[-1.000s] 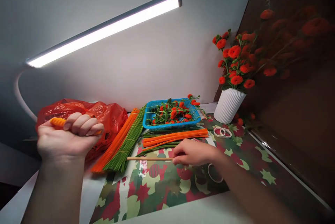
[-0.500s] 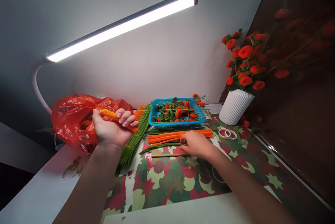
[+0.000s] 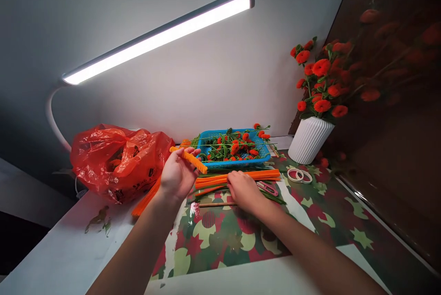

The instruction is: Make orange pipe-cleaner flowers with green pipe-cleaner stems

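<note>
My left hand (image 3: pixel 179 175) is turned palm up, holding a fuzzy orange pipe cleaner coil (image 3: pixel 193 160) between the thumb and fingers. The coil slants down to the right, in front of the blue basket. My right hand (image 3: pixel 244 189) lies palm down over a bundle of straight orange pipe cleaners (image 3: pixel 265 175), its fingers curled together at the bundle's near side. The fingertips are hidden, so I cannot tell exactly what they grip. Green pipe cleaners (image 3: pixel 209 190) and pink-handled snips (image 3: pixel 268 188) lie beside and beneath this hand.
Behind the hands stands a blue basket (image 3: pixel 234 164) of orange flowers with green stems. At left is a red plastic bag (image 3: pixel 113 166); more orange pipe cleaners (image 3: pixel 146 201) lie beside it. A white vase (image 3: pixel 310 141), tape rolls (image 3: pixel 299 176) and a lamp (image 3: pixel 161 35) are around.
My left hand has moved right with the orange coil, from before the red bag to before the basket. My right hand has shifted slightly left, uncovering the pink snips.
</note>
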Demonstrator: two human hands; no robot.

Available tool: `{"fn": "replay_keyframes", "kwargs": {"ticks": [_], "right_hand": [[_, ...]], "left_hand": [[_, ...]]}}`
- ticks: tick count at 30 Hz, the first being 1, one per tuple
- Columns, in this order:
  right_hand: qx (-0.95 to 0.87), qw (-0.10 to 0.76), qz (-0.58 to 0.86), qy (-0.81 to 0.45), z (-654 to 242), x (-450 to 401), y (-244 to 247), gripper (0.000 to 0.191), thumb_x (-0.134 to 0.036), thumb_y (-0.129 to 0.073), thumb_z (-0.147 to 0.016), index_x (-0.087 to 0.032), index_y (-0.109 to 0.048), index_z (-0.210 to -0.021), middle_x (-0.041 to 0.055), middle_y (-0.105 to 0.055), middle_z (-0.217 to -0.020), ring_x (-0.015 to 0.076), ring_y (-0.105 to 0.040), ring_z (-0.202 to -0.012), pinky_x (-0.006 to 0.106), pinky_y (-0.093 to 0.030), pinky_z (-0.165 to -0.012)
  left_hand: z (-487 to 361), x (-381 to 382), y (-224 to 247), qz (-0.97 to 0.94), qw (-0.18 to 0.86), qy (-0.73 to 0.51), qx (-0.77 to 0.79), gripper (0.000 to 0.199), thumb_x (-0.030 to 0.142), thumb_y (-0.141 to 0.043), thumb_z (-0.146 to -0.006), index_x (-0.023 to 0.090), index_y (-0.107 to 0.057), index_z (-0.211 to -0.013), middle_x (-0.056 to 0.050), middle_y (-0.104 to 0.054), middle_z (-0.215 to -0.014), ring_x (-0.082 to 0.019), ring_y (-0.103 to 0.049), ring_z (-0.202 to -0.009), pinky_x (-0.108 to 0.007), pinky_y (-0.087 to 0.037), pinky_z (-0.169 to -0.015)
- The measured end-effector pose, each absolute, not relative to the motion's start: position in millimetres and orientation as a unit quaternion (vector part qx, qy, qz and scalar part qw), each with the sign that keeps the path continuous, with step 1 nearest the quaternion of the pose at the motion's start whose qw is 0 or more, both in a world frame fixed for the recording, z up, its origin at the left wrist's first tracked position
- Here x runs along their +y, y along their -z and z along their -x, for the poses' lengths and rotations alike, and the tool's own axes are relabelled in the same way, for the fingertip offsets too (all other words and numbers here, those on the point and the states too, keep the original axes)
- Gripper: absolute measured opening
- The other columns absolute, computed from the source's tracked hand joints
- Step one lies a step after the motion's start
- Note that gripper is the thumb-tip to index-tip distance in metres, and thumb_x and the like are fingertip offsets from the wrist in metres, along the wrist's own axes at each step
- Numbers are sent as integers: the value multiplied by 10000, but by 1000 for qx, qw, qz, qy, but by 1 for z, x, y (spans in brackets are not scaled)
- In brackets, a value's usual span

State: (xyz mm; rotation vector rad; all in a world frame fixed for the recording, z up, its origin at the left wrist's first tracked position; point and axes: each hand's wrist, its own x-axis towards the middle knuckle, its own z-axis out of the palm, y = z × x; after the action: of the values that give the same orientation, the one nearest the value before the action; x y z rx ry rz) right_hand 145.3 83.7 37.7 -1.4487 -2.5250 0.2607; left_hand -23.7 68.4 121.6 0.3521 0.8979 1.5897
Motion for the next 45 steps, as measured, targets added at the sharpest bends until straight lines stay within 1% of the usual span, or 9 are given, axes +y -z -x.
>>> {"fn": "replay_keyframes", "kwargs": {"ticks": [5, 8, 12, 15, 21, 27, 32, 40, 45], "right_hand": [[-838, 202, 497, -103, -169, 91, -71, 240, -168, -331, -959, -185, -480, -1146, 48, -644, -927, 160, -588, -780, 248, -357, -627], [-794, 339, 487, -132, -187, 95, -90, 208, -226, -422, -928, -183, -511, -1111, 28, -611, -847, 155, -563, -727, 241, -364, -623], [-754, 408, 490, -157, -205, 95, -108, 182, -287, -441, -918, -184, -583, -966, -14, -545, -664, 133, -502, -592, 237, -354, -581], [-762, 383, 497, -160, -208, 94, -108, 195, -317, -467, -908, -192, -598, -980, -2, -584, -717, 138, -521, -621, 239, -357, -581], [-822, 130, 543, -114, -196, 102, -78, 171, -323, -637, -824, -181, -613, -916, 60, -649, -960, 197, -598, -866, 250, -363, -637], [-829, 106, 539, -103, -179, 103, -51, 247, -379, -700, -772, -183, -624, -903, 56, -675, -913, 211, -608, -867, 265, -370, -657], [-843, 121, 517, -87, -167, 102, -32, 31, -184, -633, -803, -185, -647, -831, 61, -668, -917, 227, -588, -919, 294, -367, -730], [-821, 242, 508, -94, -176, 106, -49, 234, -51, -377, -819, -177, -549, -919, 46, -599, -874, 169, -546, -767, 259, -379, -661], [-815, 358, 433, -141, -194, 97, -87, 162, -208, -356, -930, -199, -517, -936, 8, -582, -790, 155, -533, -697, 243, -364, -622]], "left_hand": [[26, 61, -131, -193, 565, -723, 347, 360, 271, -358, -931, 153, -534, -639, 2, -572, -574, -78, -491, -382, -161, -376, -343], [23, 60, -133, -183, 556, -732, 348, 288, 243, -449, -906, 144, -556, -657, 1, -605, -589, -53, -492, -373, -130, -409, -356], [18, 64, -126, -194, 566, -714, 364, 148, 31, -527, -806, 124, -594, -712, -4, -630, -617, -66, -583, -461, -120, -504, -440], [17, 68, -119, -204, 577, -702, 364, 171, -42, -537, -766, 115, -600, -737, -15, -631, -625, -84, -615, -499, -138, -546, -488], [19, 71, -114, -206, 572, -707, 362, 236, -102, -500, -764, 114, -592, -778, -25, -634, -618, -95, -639, -541, -149, -570, -537], [19, 72, -113, -206, 572, -707, 362, 241, -101, -492, -792, 105, -616, -814, -43, -665, -669, -100, -667, -589, -144, -583, -564], [19, 71, -114, -201, 581, -701, 362, 209, -48, -488, -849, 72, -654, -812, -47, -673, -670, -94, -668, -578, -140, -586, -542], [22, 73, -112, -214, 592, -680, 375, 202, 54, -512, -895, 92, -681, -790, -25, -697, -659, -95, -678, -559, -150, -578, -496], [23, 73, -110, -229, 583, -669, 399, 187, 78, -551, -881, 95, -691, -758, -29, -705, -632, -94, -669, -540, -141, -562, -477]]}}
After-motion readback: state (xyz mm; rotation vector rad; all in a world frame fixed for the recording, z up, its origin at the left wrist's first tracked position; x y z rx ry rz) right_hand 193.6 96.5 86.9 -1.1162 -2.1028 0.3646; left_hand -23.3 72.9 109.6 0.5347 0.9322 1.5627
